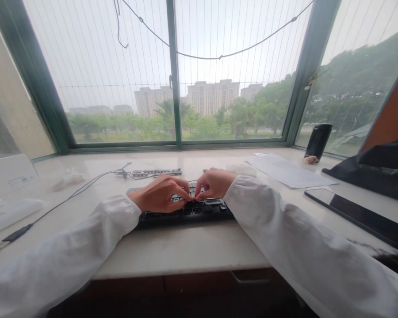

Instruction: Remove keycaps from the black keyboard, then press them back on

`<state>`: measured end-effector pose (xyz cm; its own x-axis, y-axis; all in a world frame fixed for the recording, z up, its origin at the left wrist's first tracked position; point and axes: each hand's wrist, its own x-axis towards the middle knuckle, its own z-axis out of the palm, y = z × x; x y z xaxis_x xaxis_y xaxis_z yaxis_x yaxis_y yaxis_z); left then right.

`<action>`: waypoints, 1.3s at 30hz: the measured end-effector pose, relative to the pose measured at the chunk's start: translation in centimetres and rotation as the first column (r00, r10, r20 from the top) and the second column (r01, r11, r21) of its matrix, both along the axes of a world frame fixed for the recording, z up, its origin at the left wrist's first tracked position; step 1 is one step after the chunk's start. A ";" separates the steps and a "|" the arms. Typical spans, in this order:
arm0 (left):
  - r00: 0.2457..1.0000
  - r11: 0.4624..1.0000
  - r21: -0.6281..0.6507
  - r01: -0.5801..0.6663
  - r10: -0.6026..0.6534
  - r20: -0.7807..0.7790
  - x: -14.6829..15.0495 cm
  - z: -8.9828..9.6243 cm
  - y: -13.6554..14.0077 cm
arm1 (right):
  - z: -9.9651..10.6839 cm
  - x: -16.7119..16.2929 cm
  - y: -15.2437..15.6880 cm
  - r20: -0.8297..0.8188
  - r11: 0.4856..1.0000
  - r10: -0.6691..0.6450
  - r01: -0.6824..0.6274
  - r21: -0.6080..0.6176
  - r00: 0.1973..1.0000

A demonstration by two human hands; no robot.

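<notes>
A black keyboard [189, 219] lies on the white sill in front of me, with some keys off and lighter gaps showing between the rest. Both hands meet over its middle. My left hand [164, 194] comes in from the left, thumb and forefinger pinched together low over the keys. My right hand [214, 183] reaches in from the right, its fingertips also pinched, close beside the left fingertips. Whatever sits between the fingers is too small to make out. Behind the keyboard, loose keycaps [157, 172] lie in rows, partly hidden by my left hand.
A cable [86, 187] with a USB plug [11, 238] runs along the left, near a white box [11, 172]. To the right are paper sheets [288, 170], a phone [354, 214], a dark cylinder [318, 140] and a black bag [378, 168]. Windows stand behind.
</notes>
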<state>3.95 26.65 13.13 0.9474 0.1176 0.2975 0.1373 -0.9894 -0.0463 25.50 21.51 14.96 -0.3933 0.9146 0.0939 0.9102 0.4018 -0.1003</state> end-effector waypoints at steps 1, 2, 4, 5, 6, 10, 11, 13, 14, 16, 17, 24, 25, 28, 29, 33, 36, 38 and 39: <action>1.000 1.000 -0.016 -0.005 0.005 -0.004 0.0 0.0 0.0 | 0.0 0.1 0.1 -0.007 1.000 0.010 -0.010 -0.002 1.000; 1.000 1.000 -0.028 -0.009 0.009 -0.005 0.1 0.0 0.0 | -0.1 0.2 0.1 -0.013 1.000 0.017 -0.017 -0.002 1.000; 1.000 0.999 -0.040 -0.013 0.013 -0.003 0.1 0.1 0.0 | -0.1 0.4 0.2 -0.017 1.000 0.023 -0.023 -0.001 1.000; 1.000 0.999 -0.039 -0.016 0.016 -0.002 0.1 0.1 0.0 | -0.1 0.4 0.2 -0.016 1.000 0.022 -0.022 -0.002 1.000; 1.000 0.999 -0.037 -0.019 0.019 -0.002 0.0 0.1 0.0 | -0.1 0.4 0.2 -0.014 1.000 0.020 -0.020 -0.002 1.000; 1.000 1.000 -0.012 -0.029 0.029 -0.007 0.0 0.1 0.0 | -0.3 0.3 0.3 0.002 0.999 0.032 -0.032 0.007 0.999; 1.000 1.000 -0.007 -0.029 0.029 -0.008 0.0 0.1 0.0 | -0.3 0.3 0.3 0.006 0.999 0.039 -0.039 0.009 0.999; 1.000 1.000 0.003 -0.025 0.025 -0.004 0.0 0.0 0.1 | -0.4 0.4 0.4 0.012 0.999 0.053 -0.053 0.007 0.999; 1.000 1.000 0.006 -0.022 0.022 -0.001 0.0 0.0 0.1 | -0.4 0.4 0.5 0.014 0.998 0.059 -0.059 0.005 0.998; 1.000 1.000 0.009 -0.014 0.014 0.005 0.0 -0.1 0.1 | -0.5 0.5 0.5 0.014 0.998 0.067 -0.067 0.003 0.998; 1.000 1.000 0.011 -0.009 0.009 0.008 0.0 -0.2 0.2 | -0.4 0.5 0.6 0.013 0.998 0.069 -0.069 0.003 0.998; 1.000 0.999 0.052 -0.001 -0.001 0.030 0.0 -0.2 0.1 | -0.5 0.5 0.3 0.009 0.998 0.059 -0.060 0.029 0.998; 1.000 0.998 0.055 0.000 -0.002 0.031 0.0 -0.2 0.1 | -0.5 0.5 0.3 0.011 0.998 0.055 -0.055 0.030 0.998; 1.000 0.998 0.058 0.003 -0.005 0.029 0.0 -0.2 0.1 | -0.3 0.4 0.2 0.026 0.999 0.036 -0.036 0.021 0.999; 1.000 0.998 0.059 0.002 -0.003 0.029 0.0 -0.2 0.1 | -0.3 0.3 0.2 0.030 0.999 0.031 -0.031 0.015 0.999; 1.000 0.998 0.068 -0.007 0.006 0.027 0.0 -0.2 0.1 | -0.1 0.1 0.0 0.036 1.000 0.023 -0.024 0.010 0.999; 1.000 0.998 0.058 -0.013 0.012 0.016 0.1 -0.1 0.0 | -0.2 0.2 0.1 0.025 0.999 0.037 -0.037 0.014 0.999; 1.000 0.998 0.051 -0.020 0.020 0.005 0.1 0.0 -0.1 | -0.4 0.3 0.3 0.003 0.999 0.051 -0.051 0.009 0.999; 1.000 0.999 0.046 -0.025 0.026 -0.001 0.1 0.0 -0.2 | -0.5 0.4 0.5 -0.013 0.998 0.057 -0.057 0.004 0.998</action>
